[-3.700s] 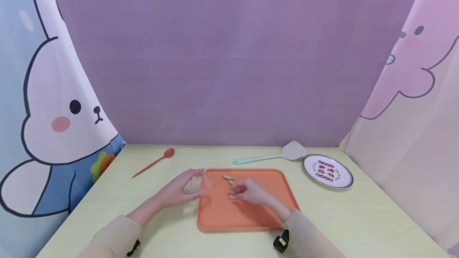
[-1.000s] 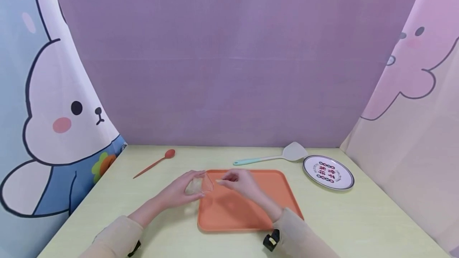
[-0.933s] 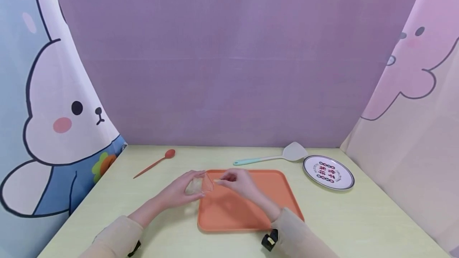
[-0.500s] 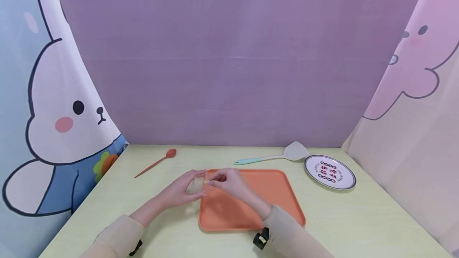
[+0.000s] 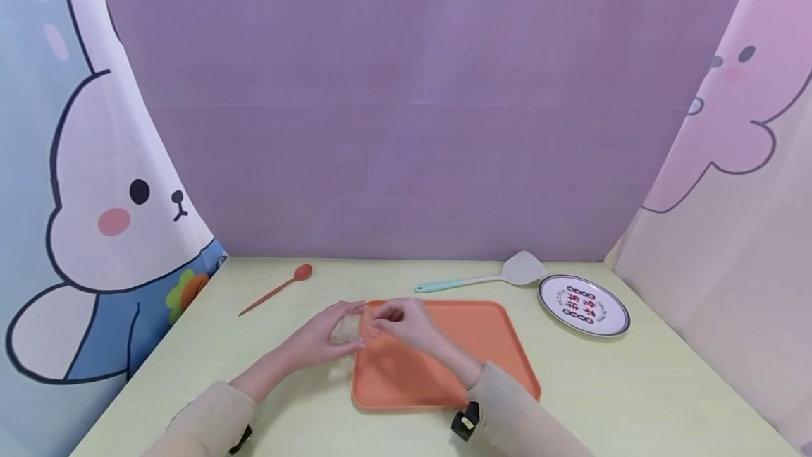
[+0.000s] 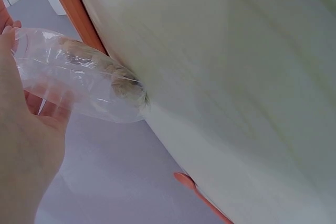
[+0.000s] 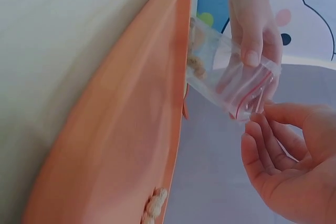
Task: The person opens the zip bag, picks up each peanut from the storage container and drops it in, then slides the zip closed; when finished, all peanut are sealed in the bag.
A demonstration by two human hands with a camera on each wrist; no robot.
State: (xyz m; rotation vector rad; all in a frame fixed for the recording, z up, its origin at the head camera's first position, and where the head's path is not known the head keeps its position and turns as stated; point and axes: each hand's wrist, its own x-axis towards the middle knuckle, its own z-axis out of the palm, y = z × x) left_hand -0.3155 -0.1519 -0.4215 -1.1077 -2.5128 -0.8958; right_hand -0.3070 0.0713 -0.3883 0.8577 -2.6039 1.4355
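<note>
A clear zip bag with a red seal line and peanuts inside is held by my left hand, thumb and fingers around it near the mouth. It hangs over the left rim of the orange tray. My right hand reaches in from the right, and its thumb and fingertips pinch the lip of the bag at the mouth in the right wrist view. No peanut shows at those fingertips. A few loose peanuts lie on the tray; the right hand hides them in the head view.
Back left on the table lies a red spoon. A spatula with a pale blue handle lies behind the tray. To the right stands a white plate with red print. A purple curtain closes off the back.
The right hand has come up from the tray to the bag's mouth, carrying a peanut that no longer shows at its fingertips. The left hand has kept its place with the bag.
</note>
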